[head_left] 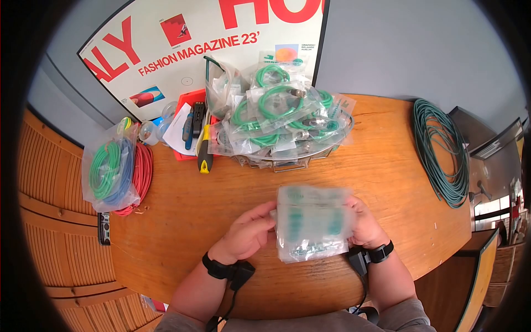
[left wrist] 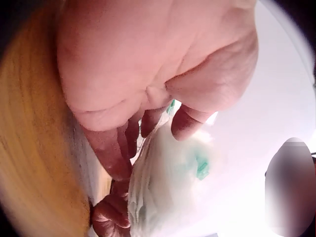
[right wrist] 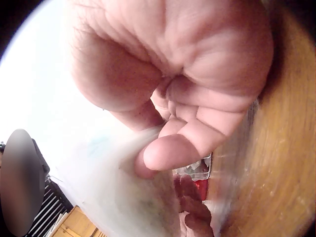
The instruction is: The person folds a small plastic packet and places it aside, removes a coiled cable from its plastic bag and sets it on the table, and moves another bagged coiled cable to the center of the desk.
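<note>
A stack of clear plastic bags (head_left: 312,224) with green print is held up between both hands, above the front of the table, slightly blurred in the head view. My left hand (head_left: 247,232) pinches its left edge, thumb on the near face and fingers behind. In the left wrist view the layered edges of the bags (left wrist: 148,192) run between thumb and fingers. My right hand (head_left: 365,224) grips the opposite edge; in the right wrist view the bags (right wrist: 123,182) pass between its thumb and curled fingers.
Bagged green cables (head_left: 282,105) heap up on a wire basket (head_left: 290,166) at the back. Left of it stands a red bin (head_left: 188,99) with tools, including a yellow-black-handled tool (head_left: 205,149). Bagged coils (head_left: 108,171) lie at left; a dark green cable coil (head_left: 440,152) lies at right.
</note>
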A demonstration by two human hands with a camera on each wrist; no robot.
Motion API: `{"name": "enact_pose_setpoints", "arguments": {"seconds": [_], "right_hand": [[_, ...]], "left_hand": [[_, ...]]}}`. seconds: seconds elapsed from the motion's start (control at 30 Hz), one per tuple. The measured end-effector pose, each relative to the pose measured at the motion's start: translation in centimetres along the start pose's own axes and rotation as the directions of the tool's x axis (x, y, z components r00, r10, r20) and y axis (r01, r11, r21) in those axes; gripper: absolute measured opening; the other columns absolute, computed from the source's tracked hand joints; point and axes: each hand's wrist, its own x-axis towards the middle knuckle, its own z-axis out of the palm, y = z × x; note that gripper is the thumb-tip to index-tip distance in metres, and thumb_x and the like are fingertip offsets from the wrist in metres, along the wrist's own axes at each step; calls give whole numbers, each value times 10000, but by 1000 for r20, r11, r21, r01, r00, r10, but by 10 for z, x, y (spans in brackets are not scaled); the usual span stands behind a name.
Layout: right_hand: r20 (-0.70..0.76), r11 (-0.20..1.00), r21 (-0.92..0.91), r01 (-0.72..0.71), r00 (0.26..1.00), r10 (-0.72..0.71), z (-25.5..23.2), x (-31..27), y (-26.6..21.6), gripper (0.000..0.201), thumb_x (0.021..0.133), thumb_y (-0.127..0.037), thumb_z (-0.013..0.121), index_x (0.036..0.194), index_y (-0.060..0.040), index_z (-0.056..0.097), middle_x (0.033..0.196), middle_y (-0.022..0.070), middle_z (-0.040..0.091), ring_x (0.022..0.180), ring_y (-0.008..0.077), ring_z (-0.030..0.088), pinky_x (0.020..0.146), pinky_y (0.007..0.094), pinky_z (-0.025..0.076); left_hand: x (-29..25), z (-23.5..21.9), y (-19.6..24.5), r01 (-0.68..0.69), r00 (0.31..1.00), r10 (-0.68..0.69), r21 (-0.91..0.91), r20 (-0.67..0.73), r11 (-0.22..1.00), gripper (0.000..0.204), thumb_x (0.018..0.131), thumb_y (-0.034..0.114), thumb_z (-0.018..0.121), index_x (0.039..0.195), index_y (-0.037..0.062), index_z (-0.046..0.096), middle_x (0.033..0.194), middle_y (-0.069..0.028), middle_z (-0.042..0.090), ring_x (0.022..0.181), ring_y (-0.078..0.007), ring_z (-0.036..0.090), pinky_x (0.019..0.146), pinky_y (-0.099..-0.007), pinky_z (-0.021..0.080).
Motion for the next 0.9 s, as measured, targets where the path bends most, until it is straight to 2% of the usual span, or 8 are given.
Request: {"name": "enact_pose_setpoints", "arguments": {"seconds": [0.13, 0.23, 0.33, 0.4, 0.53, 0.6, 0.73, 0.9], "right_hand": [[4, 993, -84, -81, 997, 82, -10, 2, 3, 309, 961, -73, 572, 1261, -3, 571, 1110, 41, 669, 923, 82, 625, 782, 220, 496], [18, 987, -135, -88, 996, 91, -6, 2, 3, 286, 963, -84, 573, 1239, -11, 587, 1078, 23, 679, 883, 61, 618, 721, 196, 484], [-14, 996, -88, -15, 1000, 14, 11, 1, -5, 275, 963, -89, 576, 1226, -12, 593, 1022, -2, 680, 813, 32, 591, 660, 177, 453], [-2, 990, -137, -19, 1000, 19, 3, 2, 0, 274, 962, -89, 577, 1226, -16, 593, 1019, -1, 680, 814, 37, 596, 664, 184, 462], [7, 985, -170, -8, 1000, 10, -1, 3, 2, 273, 962, -90, 578, 1226, -23, 594, 1000, -9, 677, 797, 38, 591, 659, 191, 466], [29, 982, -188, -5, 1000, 11, -1, 3, 2, 270, 964, -93, 578, 1226, -31, 596, 978, -17, 671, 779, 36, 582, 648, 195, 466], [50, 977, -212, 8, 999, 3, -1, 3, 3, 266, 967, -97, 575, 1224, -32, 597, 960, -21, 666, 762, 33, 572, 639, 196, 462], [27, 979, -205, 12, 1000, -7, -1, 3, 4, 269, 971, -98, 570, 1231, -33, 594, 960, -22, 666, 763, 32, 569, 634, 194, 456]], "left_hand": [[1, -10, -5, -89, 996, 88, 74, 18, 993, 405, 1008, 68, 445, 1407, -5, 429, 1273, -120, 582, 1149, -208, 578, 979, -369, 474], [1, 2, -3, -60, 993, 72, 118, -94, 991, 378, 1012, 84, 456, 1378, -12, 463, 1248, -111, 600, 1106, -190, 600, 922, -335, 506], [2, 1, -3, -96, 985, 115, 147, -132, 985, 333, 988, 59, 507, 1314, -10, 513, 1185, -89, 615, 1028, -153, 611, 887, -295, 507], [2, -14, -9, -230, 951, 271, 241, -152, 943, 264, 944, 21, 581, 1207, 7, 574, 1072, -48, 622, 930, -116, 603, 852, -254, 496], [3, -13, -10, -272, 926, 334, 303, -175, 913, 171, 899, -7, 636, 1068, 15, 625, 1059, -41, 591, 914, -110, 579, 847, -247, 479], [5, -11, -9, -341, 899, 426, 448, -102, 826, 124, 879, -24, 650, 997, 5, 672, 1160, -68, 553, 993, -129, 563, 873, -259, 469], [3, -12, -9, -298, 914, 388, 455, -118, 839, 104, 865, -32, 660, 961, -13, 696, 1261, -91, 503, 1087, -159, 537, 911, -286, 458], [2, -1, -3, -255, 955, 274, 160, -112, 954, 153, 904, 11, 630, 1026, -61, 687, 1407, -113, 445, 1217, -225, 501, 998, -344, 429]]}}
